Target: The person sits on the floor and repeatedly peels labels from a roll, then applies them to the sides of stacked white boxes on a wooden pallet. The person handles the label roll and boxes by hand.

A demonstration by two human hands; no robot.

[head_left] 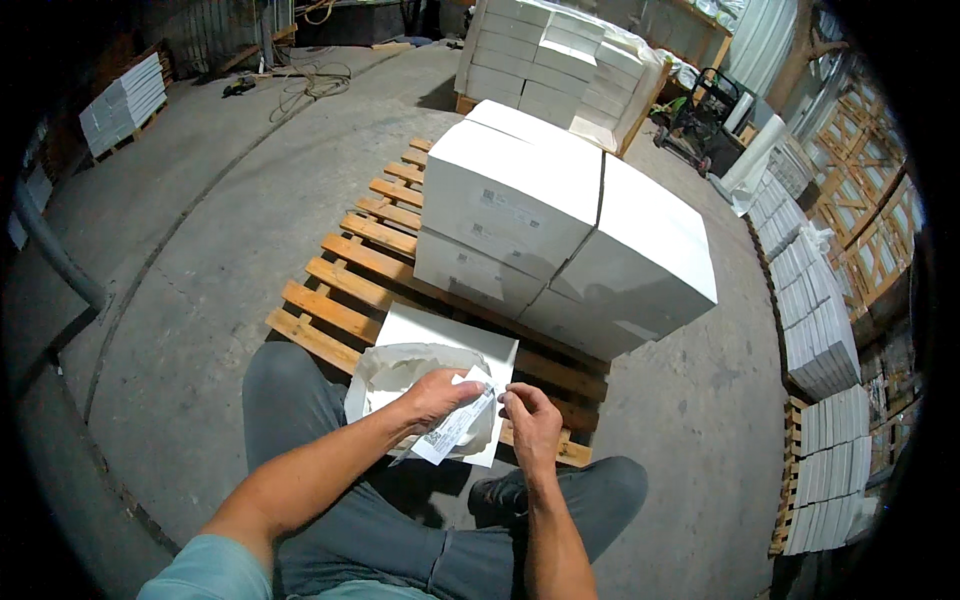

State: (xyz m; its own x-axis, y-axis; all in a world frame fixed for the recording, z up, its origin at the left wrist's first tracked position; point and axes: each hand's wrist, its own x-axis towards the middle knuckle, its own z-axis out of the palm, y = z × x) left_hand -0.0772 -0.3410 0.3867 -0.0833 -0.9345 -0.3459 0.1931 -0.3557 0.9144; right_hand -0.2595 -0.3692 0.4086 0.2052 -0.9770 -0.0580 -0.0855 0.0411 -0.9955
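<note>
My left hand (438,396) is closed around a few white printed labels (455,430), its thumb lying on top of them. Their lower ends hang down over a shallow container (357,392) lined with crumpled pale material, its contents partly covered by my forearm. At the right end of the labels, the thumb and fingers of my right hand (533,420) are pinched together on the edge; exactly what lies between the fingertips is small and partly hidden. Under the container is a flat white box or board (440,326), resting at the near end of a wooden pallet (340,308).
Large white cartons (560,190) with small printed labels stand stacked on the pallet just beyond my hands. Farther back is another loaded pallet (530,60). Stacks of white slabs (825,450) line the right side. A hose (315,85) lies on the concrete floor.
</note>
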